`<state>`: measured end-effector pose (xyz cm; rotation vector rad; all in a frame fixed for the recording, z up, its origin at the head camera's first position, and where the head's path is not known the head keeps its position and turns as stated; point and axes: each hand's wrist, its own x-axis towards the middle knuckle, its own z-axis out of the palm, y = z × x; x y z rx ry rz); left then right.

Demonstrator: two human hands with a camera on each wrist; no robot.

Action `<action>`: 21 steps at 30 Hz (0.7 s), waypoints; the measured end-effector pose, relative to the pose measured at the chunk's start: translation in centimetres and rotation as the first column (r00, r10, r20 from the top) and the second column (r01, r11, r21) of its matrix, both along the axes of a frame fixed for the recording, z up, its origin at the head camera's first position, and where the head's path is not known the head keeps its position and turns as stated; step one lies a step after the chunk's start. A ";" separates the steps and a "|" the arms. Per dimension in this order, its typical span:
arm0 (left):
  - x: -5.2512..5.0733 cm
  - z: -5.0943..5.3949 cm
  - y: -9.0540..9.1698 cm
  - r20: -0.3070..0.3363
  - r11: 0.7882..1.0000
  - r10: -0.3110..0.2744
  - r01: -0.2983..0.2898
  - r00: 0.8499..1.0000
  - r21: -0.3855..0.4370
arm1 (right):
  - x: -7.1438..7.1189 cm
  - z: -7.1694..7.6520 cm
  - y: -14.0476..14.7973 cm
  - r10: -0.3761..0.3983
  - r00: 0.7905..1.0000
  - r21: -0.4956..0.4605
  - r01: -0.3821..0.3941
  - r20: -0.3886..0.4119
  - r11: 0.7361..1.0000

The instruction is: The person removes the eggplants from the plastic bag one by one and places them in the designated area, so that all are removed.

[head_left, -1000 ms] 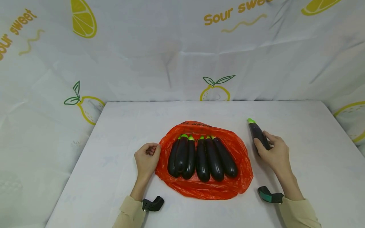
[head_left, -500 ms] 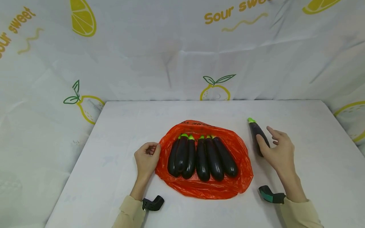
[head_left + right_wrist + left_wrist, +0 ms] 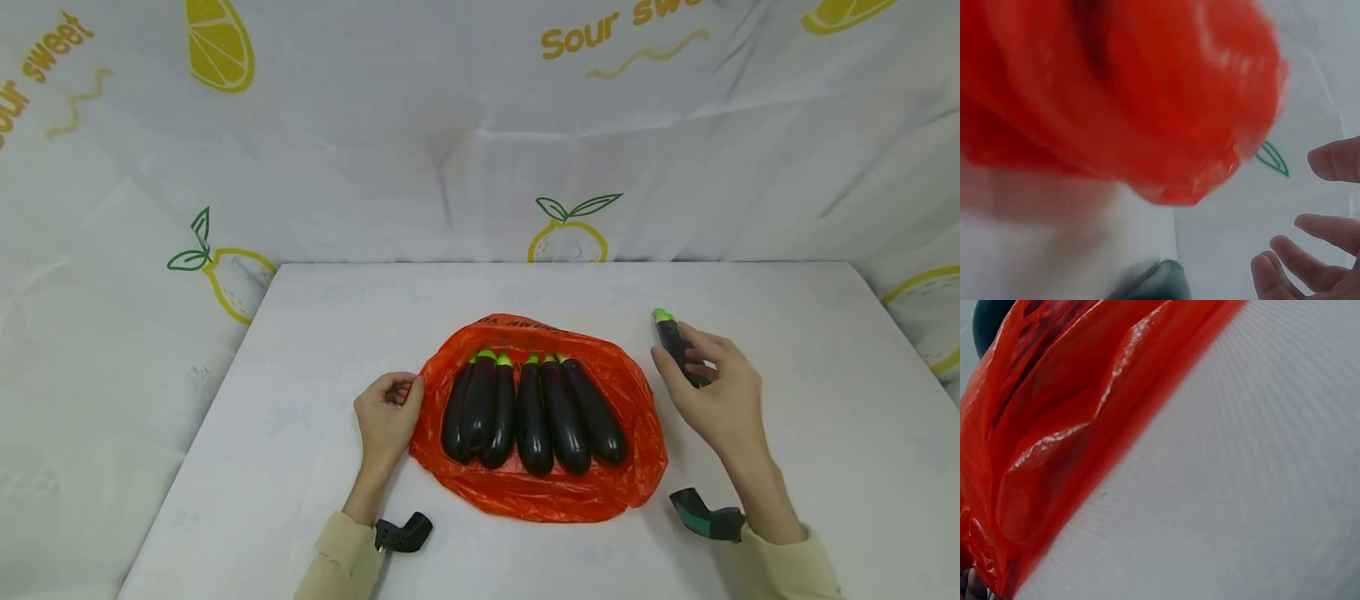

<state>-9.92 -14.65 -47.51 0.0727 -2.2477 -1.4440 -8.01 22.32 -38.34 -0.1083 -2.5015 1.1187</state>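
Observation:
A red plastic bag (image 3: 510, 500) lies spread on the table, its rim rolled open round several dark eggplants (image 3: 534, 417) with green stem ends. My left hand (image 3: 386, 421) pinches the bag's left edge. In the left wrist view the bag's red film (image 3: 1066, 444) fills the upper left, and only a bit of the fingers shows at the lower left corner. To the right of the bag lies a single eggplant (image 3: 670, 335), its lower part hidden by my right hand (image 3: 720, 400). In the right wrist view the fingers (image 3: 1329, 231) are spread apart with nothing between them.
The white table (image 3: 322, 308) reaches back to a white cloth (image 3: 360, 167) printed with lemons. A black wrist mount (image 3: 405, 532) shows at the left sleeve, and a black and green one (image 3: 705, 515) at the right sleeve.
My right hand has loosened from the single eggplant, shifted right, then come back left over it with thumb and fingers apart. My left hand has stayed at the bag's edge.

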 end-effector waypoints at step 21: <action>0.0 0.1 0.0 0.005 1.000 -0.001 0.001 1.000 -0.002 | 1.0 0.7 -6.1 0.271 0.962 -0.138 -0.275 -0.042 0.952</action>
